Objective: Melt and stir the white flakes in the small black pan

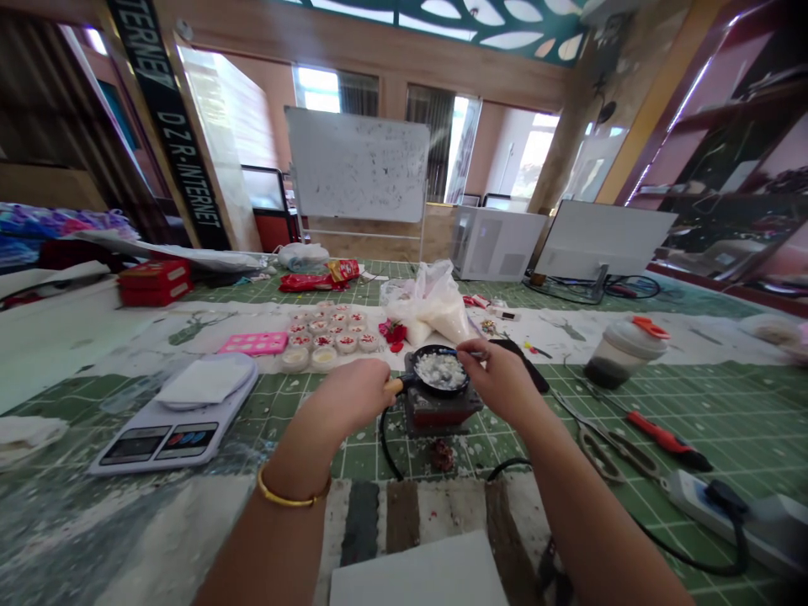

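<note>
The black strip (169, 126) reads "DZR·INTERNET" in pale letters.
</note>
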Demonstrator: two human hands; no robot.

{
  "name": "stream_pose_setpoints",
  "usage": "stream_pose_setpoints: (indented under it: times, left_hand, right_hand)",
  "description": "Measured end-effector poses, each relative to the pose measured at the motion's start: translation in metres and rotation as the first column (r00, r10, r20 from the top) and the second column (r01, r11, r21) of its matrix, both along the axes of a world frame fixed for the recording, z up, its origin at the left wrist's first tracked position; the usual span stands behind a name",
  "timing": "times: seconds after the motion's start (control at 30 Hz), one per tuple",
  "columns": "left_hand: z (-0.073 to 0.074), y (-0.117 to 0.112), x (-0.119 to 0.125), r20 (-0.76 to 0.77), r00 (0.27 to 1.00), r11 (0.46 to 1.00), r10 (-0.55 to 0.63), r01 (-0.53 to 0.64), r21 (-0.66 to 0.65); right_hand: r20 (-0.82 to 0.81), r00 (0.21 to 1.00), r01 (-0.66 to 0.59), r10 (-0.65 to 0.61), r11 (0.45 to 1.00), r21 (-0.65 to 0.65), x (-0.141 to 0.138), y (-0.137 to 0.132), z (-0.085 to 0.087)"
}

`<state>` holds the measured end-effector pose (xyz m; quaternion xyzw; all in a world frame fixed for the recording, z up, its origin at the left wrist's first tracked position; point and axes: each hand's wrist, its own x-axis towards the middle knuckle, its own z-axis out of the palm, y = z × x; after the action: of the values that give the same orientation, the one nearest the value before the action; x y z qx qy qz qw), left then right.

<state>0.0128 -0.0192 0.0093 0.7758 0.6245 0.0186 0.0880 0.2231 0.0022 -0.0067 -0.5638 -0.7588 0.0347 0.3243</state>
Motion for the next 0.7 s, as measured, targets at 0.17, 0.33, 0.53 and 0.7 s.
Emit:
stream_pose_setpoints:
  times: [0.17,0.33,0.53,0.7]
  left_hand:
    - [0.0,-0.001,-0.001,0.011,1.0,1.0,-0.016,0.016,0.005]
    - [0.004,-0.003,0.001,0.014,1.0,1.0,-0.006,0.006,-0.001]
    - [0.001,-0.001,0.001,-0.005,1.0,1.0,-0.015,0.015,0.014]
    - [-0.001,0.0,0.0,-0.004,1.0,1.0,-0.02,0.02,0.019]
  right_hand:
    - [0.019,0.972,-0.232,0.233,0.972,-0.047,-0.011,-0.019,0.007]
    - [0.123,0.987,-0.109,0.105,0.994,0.029,-0.009,-0.026,0.014]
    - [0.143,0.953,-0.267,0.267,0.963,-0.02,-0.014,-0.028,0.012]
    - [0.196,0.968,-0.154,0.158,0.987,-0.036,-0.005,-0.03,0.02]
